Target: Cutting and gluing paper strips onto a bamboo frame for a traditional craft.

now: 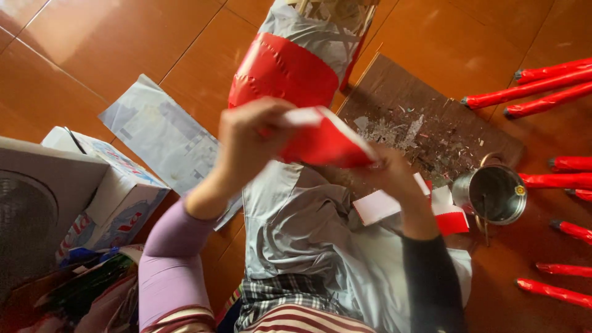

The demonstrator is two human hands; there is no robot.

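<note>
My left hand (250, 145) pinches the upper left end of a red paper sheet with a white back (324, 142). My right hand (391, 176) grips its lower right end, so the sheet is stretched between both hands above my lap. Under the hands lies grey cloth (290, 216) over my legs. Just beyond the hands stands a large bundle wrapped in grey paper with a wide red band (283, 71). More red and white paper pieces (447, 213) lie to the right of my right hand.
A metal cup (493, 194) stands on a dirty brown board (425, 117) at the right. Several red wrapped sticks (549, 83) lie on the orange tiled floor at the far right. A printed sheet (160, 132), a cardboard box (120, 191) and a grey appliance (37, 197) are at the left.
</note>
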